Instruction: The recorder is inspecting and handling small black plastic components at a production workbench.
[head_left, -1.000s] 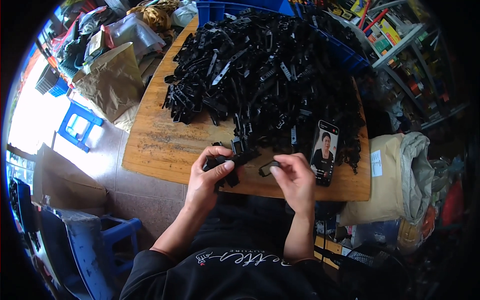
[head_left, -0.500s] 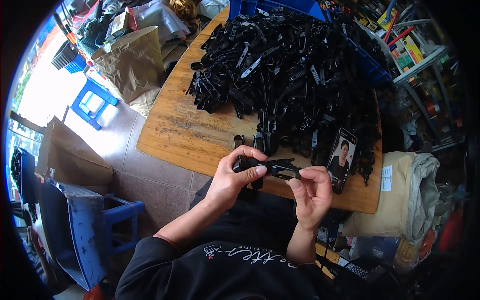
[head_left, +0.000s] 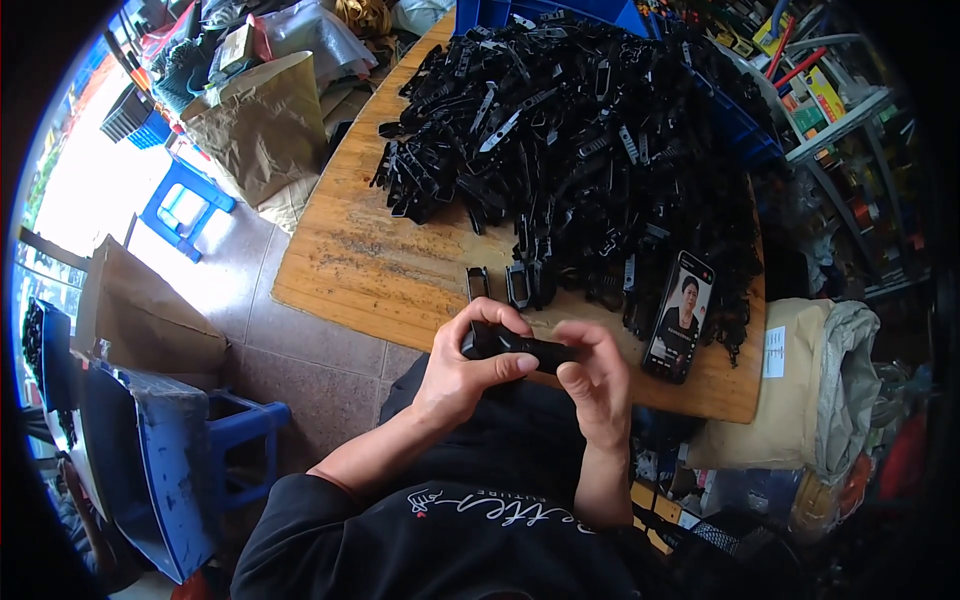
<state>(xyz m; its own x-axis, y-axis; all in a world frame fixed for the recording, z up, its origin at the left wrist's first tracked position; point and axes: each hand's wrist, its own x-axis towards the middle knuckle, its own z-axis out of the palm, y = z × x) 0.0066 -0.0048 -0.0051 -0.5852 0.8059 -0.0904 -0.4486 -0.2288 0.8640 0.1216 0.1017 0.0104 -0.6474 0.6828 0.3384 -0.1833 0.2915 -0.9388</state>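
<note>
My left hand (head_left: 458, 365) is closed on a dark, elongated black plastic part (head_left: 545, 352), its thumb lying along the near side. At the part's right end, my right hand (head_left: 600, 385) has its thumb and fingers curled around the tip. Both hands are just in front of the table's near edge, over my lap. Beyond them, two U-ended black pieces (head_left: 517, 285) lie close to the edge. A large heap of similar black plastic parts (head_left: 570, 140) covers much of the wooden table (head_left: 335, 250).
A phone (head_left: 680, 315) with a lit screen stands to the right of my hands. Blue bins (head_left: 740, 120) border the heap at the back and right. On the left are a blue stool (head_left: 188, 205) and cardboard boxes (head_left: 150, 310); a paper sack (head_left: 765, 390) is at right.
The black part has turned in my hands, so its open frame no longer shows. My right hand has moved left, closer to my left hand.
</note>
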